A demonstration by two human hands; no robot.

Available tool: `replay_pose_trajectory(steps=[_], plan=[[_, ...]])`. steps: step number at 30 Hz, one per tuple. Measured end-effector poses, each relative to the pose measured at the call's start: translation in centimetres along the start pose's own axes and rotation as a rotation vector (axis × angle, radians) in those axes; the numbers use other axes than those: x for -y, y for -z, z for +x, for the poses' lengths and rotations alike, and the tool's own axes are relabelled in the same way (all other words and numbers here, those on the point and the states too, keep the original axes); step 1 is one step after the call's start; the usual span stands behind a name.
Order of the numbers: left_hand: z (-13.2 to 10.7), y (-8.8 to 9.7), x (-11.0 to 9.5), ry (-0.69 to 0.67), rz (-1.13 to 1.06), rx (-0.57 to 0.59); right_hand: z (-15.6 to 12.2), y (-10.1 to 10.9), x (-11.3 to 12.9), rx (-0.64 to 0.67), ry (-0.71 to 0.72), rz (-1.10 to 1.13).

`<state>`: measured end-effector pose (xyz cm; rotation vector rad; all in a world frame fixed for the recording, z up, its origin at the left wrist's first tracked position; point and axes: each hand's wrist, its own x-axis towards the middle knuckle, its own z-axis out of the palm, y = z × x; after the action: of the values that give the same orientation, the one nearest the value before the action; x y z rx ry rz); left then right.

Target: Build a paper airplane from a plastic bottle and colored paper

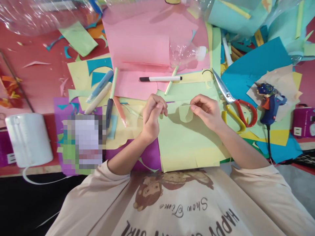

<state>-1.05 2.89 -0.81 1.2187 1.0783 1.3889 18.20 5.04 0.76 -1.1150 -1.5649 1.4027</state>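
The right fingers [197,110] are pinching a paper tab [186,114], risking a crease if pressing harder, while the left fingers [157,109] are hovering tightly curled, any hold unclear.

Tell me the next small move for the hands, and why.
Probably bring the left hand to the free side of the small green paper piece: the right hand pinches it only near one upper corner, while the left is apart from it.
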Motion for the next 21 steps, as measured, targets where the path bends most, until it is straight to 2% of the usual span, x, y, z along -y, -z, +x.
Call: replay_pose_trajectory(steps=[7, 12, 14, 18, 19, 21], plan=[[-0.3, 0.3, 0.1, -0.145, 0.148, 0.184, 0.1, -0.1, 0.4, -0.004, -0.034, -0.025], [-0.5, 0.2, -1.1, -0.035, 0.226, 0.189, 0.0, -0.1, 0.6, -0.01, -0.04, -0.02], [-0.4, 0.2, -1.2, 0.001, 0.206, 0.157, 0.0, -0.1, 0.6, -0.01, -0.046, -0.015], [0.1, 0.3, -0.2, -0.087, 0.074, 0.027, 0.1, -0.2, 0.5, -0.018, -0.045, -0.005], [0.3, 0.3, 0.1, -0.131, 0.064, 0.025, 0.1, -0.2, 0.5, -0.024, -0.048, 0.0], [0.5, 0.3, 0.5, -0.17, 0.113, 0.1, 0.1, -0.3, 0.5, -0.026, -0.062, 0.008]])
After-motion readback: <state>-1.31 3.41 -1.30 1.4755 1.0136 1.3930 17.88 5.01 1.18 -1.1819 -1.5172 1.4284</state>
